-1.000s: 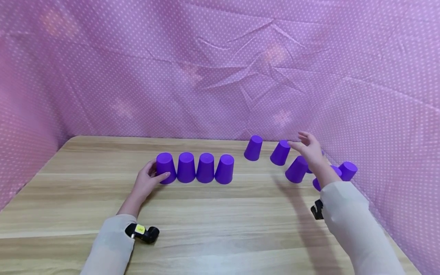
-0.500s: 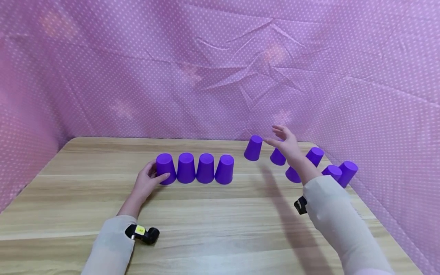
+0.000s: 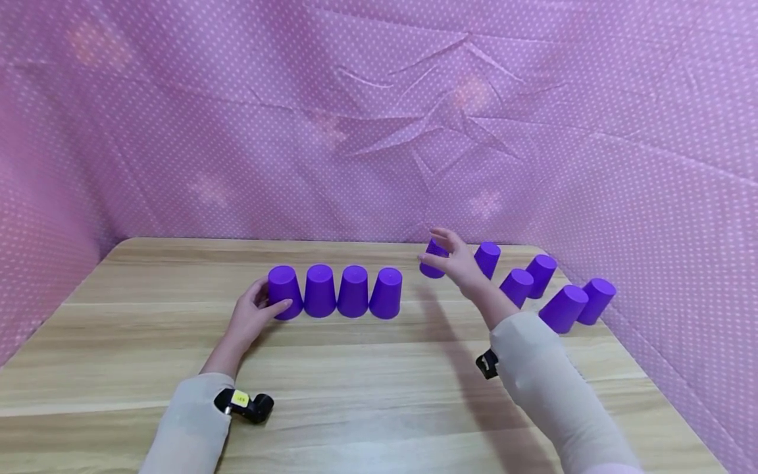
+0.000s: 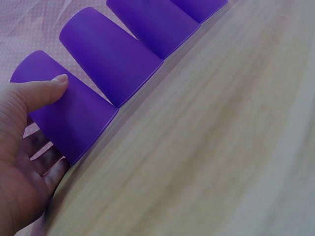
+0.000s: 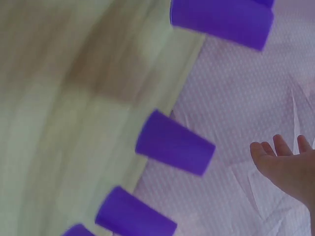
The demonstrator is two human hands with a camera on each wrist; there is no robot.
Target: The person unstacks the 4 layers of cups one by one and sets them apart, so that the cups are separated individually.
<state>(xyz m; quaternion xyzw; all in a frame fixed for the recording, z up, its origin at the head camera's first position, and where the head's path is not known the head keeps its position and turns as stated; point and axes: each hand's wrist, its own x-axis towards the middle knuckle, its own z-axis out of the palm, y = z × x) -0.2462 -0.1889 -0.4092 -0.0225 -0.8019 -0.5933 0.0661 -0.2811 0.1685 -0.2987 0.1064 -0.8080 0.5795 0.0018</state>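
In the head view my left hand (image 3: pixel 249 316) holds the leftmost purple cup (image 3: pixel 284 289) of a row of several upside-down cups. The left wrist view has its thumb (image 4: pixel 42 93) across the near side of that cup (image 4: pixel 74 118), with the other fingers behind it. My right hand (image 3: pixel 464 268), fingers apart, reaches over the right half of the table and partly covers a purple cup (image 3: pixel 431 270) near the back edge. In the right wrist view, that hand (image 5: pixel 288 169) holds nothing and stands apart from the cups (image 5: pixel 174 143).
More upside-down purple cups stand scattered at the right, among them one beside the right forearm (image 3: pixel 564 309) and one near the table's right edge (image 3: pixel 597 299). A pink dotted cloth (image 3: pixel 379 118) hangs behind the wooden table (image 3: pixel 355 382) and along both sides.
My right hand has moved left from above the right-hand cups to the cup near the back edge. My left hand has kept its hold on the leftmost cup.
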